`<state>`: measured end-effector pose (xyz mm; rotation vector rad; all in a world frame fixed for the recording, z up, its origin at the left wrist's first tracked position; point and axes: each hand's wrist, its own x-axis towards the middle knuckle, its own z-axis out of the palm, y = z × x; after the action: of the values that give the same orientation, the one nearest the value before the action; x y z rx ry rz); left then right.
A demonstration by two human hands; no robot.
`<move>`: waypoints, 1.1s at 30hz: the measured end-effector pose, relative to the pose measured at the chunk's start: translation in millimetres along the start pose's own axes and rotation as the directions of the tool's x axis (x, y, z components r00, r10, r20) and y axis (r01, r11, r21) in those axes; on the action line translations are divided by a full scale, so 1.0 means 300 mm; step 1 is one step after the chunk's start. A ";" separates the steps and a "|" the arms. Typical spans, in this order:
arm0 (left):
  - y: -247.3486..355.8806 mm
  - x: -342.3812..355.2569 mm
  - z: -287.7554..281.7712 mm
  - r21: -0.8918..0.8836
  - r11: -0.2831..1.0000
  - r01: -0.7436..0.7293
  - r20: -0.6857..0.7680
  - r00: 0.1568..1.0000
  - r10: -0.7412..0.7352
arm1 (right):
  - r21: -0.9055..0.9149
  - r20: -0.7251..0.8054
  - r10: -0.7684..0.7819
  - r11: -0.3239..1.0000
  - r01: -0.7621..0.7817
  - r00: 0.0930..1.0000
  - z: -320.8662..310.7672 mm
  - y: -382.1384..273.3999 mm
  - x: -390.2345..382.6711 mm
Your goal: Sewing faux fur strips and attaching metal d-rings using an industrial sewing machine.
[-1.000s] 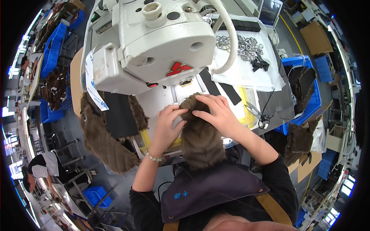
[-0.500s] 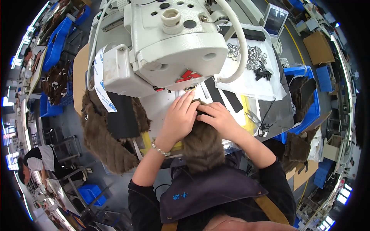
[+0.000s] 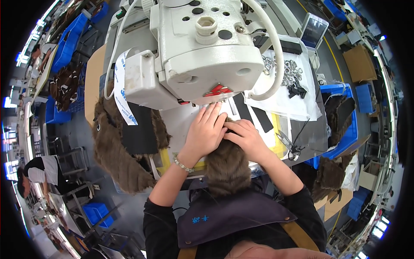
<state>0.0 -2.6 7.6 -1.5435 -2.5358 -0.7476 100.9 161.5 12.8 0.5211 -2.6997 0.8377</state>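
A brown fur piece (image 3: 228, 168) hangs over the near edge of the work surface, its far end under my hands below the head of a white sewing machine (image 3: 213, 64). My left hand (image 3: 208, 131) lies with fingers stretched toward the needle area, pressing at the far end of the fur. Beside it, my right hand (image 3: 246, 137) has bent fingers pinched on the fur's far right side, fingertips close to the left hand. The needle and what lies directly under the fingers are hidden.
More brown fur with a black panel (image 3: 139, 136) lies to the left. Scissors (image 3: 289, 146) rest at the right, near metal rings (image 3: 291, 69) on white sheeting. A blue crate (image 3: 351, 134) holding fur stands right of the table. Another person (image 3: 41, 172) bends over at far left.
The whole view has shifted slightly, so the machine appears farther right. My hands stay on the fur beneath the machine head, and the right fingertips now sit closer against my left hand.
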 end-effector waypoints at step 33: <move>-0.013 -0.001 -0.003 -0.020 1.000 0.007 0.009 1.000 -0.007 | 0.015 -0.008 0.008 1.000 -0.008 1.000 0.003 -0.001 -0.003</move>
<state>-3.3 -4.7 6.9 -1.5484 -2.5492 -0.7713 101.7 160.9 11.9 0.5095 -2.6922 0.8610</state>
